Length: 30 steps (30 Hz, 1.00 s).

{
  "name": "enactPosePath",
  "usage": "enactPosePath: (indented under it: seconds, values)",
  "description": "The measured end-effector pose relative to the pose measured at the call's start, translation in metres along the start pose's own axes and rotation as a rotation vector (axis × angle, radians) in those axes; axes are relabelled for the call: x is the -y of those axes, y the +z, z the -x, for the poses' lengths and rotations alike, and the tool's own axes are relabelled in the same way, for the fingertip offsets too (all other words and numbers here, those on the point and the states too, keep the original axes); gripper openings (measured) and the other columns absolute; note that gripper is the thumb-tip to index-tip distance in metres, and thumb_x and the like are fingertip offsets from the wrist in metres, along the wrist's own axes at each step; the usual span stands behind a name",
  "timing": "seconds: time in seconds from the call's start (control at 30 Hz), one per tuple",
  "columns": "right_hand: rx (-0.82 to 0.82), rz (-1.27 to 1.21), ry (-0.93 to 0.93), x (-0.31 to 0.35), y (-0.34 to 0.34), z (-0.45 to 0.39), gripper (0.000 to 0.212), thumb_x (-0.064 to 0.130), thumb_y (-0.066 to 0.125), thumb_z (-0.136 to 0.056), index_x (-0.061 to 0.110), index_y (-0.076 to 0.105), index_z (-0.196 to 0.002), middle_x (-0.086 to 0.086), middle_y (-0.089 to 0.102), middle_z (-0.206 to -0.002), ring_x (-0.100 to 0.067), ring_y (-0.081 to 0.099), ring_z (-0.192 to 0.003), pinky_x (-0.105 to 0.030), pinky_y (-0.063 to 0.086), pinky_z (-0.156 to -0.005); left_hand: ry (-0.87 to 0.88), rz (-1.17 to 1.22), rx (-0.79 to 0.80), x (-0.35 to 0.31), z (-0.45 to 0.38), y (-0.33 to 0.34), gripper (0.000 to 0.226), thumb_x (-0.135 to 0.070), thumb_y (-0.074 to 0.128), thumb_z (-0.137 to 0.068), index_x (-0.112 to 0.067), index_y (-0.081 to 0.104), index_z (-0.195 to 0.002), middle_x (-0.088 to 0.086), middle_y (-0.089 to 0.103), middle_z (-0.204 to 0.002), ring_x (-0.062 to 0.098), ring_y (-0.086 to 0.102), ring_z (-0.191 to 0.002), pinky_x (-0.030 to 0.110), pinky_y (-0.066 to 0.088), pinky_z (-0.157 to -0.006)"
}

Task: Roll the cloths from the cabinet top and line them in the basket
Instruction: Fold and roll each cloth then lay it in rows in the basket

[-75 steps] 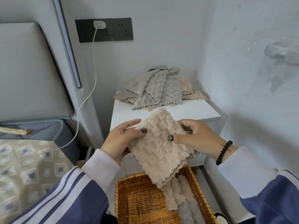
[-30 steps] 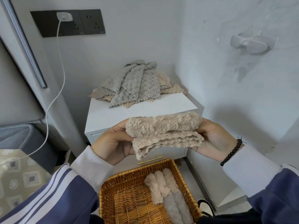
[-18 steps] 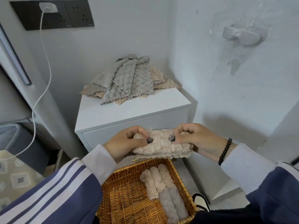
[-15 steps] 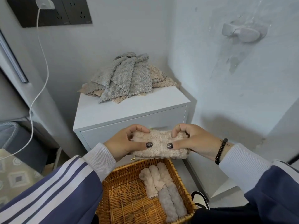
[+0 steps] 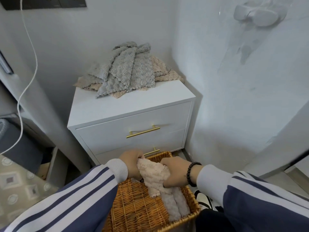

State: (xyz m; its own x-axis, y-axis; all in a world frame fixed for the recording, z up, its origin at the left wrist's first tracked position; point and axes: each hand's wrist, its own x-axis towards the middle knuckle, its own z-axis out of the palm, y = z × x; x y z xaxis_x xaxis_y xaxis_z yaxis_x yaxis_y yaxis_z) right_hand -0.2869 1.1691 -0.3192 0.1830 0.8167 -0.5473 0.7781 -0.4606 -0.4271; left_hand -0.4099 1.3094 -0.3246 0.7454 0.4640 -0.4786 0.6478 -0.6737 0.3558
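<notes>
Lowered now, rolled beige cloth (image 5: 154,175) sits between both hands, over basket (image 5: 133,206).

We're in a home bedroom, tucked into a corner: a white bedside cabinet (image 5: 132,113) with brass drawer handles (image 5: 143,131), a padded bed edge with patterned bedding (image 5: 18,181) at left, a dark wall socket panel (image 5: 45,3) with a white charging cable (image 5: 27,64) trailing down, plain painted walls around.
</notes>
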Motion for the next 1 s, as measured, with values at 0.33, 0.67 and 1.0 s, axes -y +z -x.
enactPosePath:
  seconds: [0.33, 0.67, 1.0]
  values:
    - [-0.163, -0.084, 0.117, -0.016, 0.073, -0.069, 0.073, 0.028, 0.067, -0.068, 0.035, 0.031, -0.130, 0.000, 0.031, -0.126, -0.030, 0.043, -0.120, -0.034, 0.046, -0.093, -0.242, 0.320, -0.116, 0.061, -0.030, 0.082, 0.038, -0.024, 0.072, -0.073, -0.026, 0.055, -0.108, -0.004, 0.066, -0.103, 0.010, 0.058, -0.084, 0.022, 0.048, -0.076]
    - [-0.076, -0.397, 0.293, 0.004, 0.157, -0.137, 0.037, 0.025, 0.054, -0.085, 0.017, 0.048, -0.121, -0.007, 0.056, -0.120, -0.027, 0.055, -0.109, -0.034, 0.049, -0.091, -0.567, 0.562, -0.175, 0.119, -0.058, 0.120, 0.057, -0.017, 0.066, -0.083, -0.012, 0.044, -0.136, 0.009, 0.060, -0.121, 0.026, 0.057, -0.110, 0.029, 0.044, -0.088]
    - [-0.208, -0.571, 0.364, -0.008, 0.188, -0.199, 0.031, 0.023, 0.057, -0.084, 0.015, 0.050, -0.113, -0.005, 0.059, -0.112, -0.023, 0.058, -0.101, -0.030, 0.050, -0.081, -0.704, 1.179, -0.156, 0.130, -0.109, 0.162, 0.014, -0.012, 0.053, -0.095, -0.011, 0.056, -0.110, 0.005, 0.064, -0.088, 0.023, 0.066, -0.085, 0.038, 0.054, -0.081]
